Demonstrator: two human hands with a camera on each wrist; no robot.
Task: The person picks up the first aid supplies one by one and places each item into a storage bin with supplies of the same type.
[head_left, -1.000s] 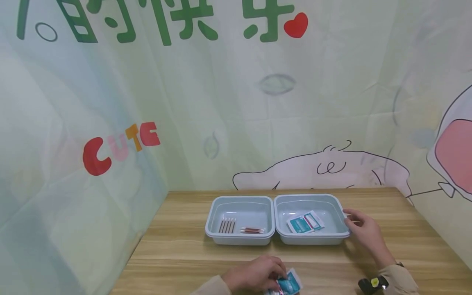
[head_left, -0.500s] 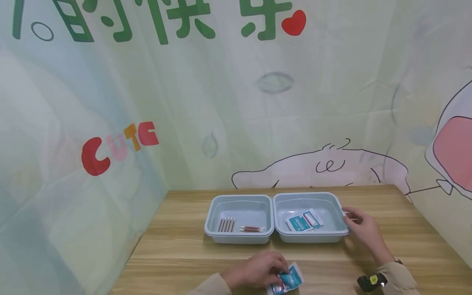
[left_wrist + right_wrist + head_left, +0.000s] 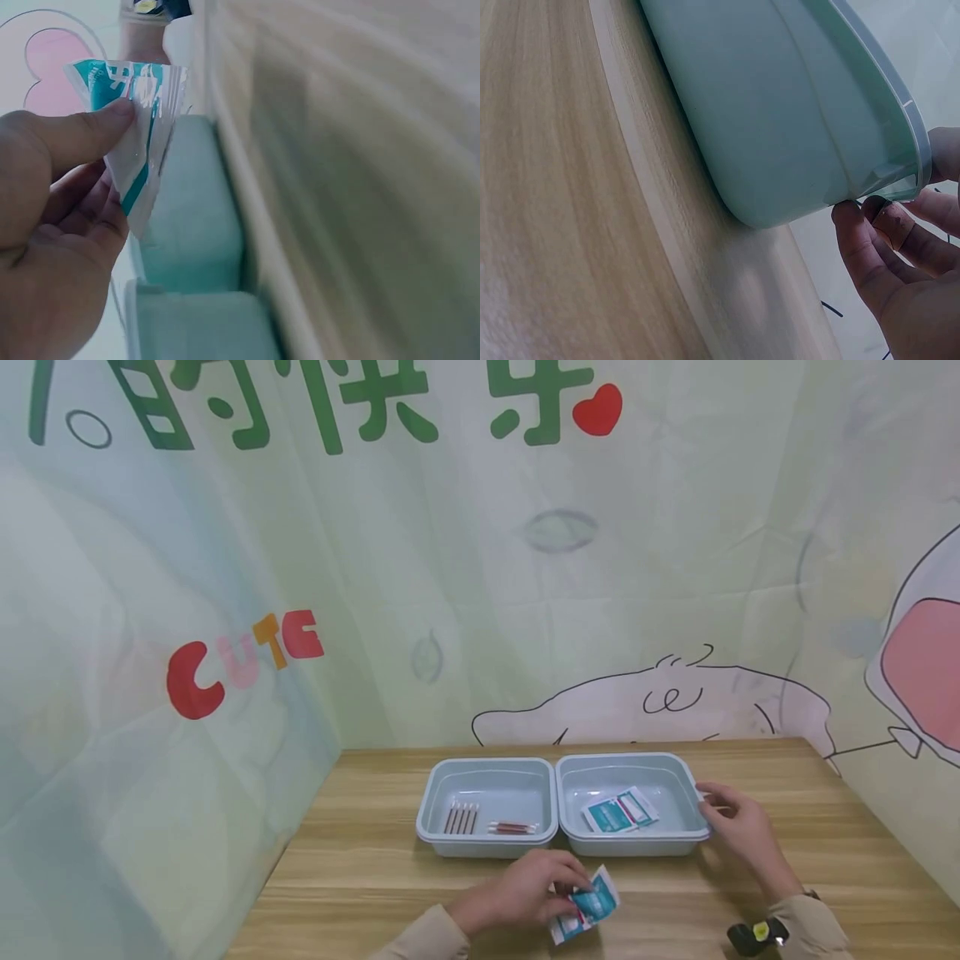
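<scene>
In the head view my left hand (image 3: 534, 887) pinches a teal-and-white sachet (image 3: 597, 902) above the table, in front of the two tubs. The left wrist view shows the thumb pressed on the face of that sachet (image 3: 146, 112), fingers behind it. My right hand (image 3: 744, 828) holds the right end of the right pale blue tub (image 3: 637, 838). In the right wrist view, fingers and thumb close on the rim of this tub (image 3: 757, 112). Similar sachets (image 3: 617, 812) lie overlapping inside it.
The left tub (image 3: 487, 841) stands against the right one. In it lie several brown-stemmed cotton swabs (image 3: 461, 818) in a row and a small bunch of swabs (image 3: 513, 828) beside them. A printed curtain (image 3: 420, 568) hangs behind the wooden table (image 3: 360, 860).
My left hand has lifted the sachet and carried it forward, towards the tubs. My right hand has stayed on the rim of the right tub.
</scene>
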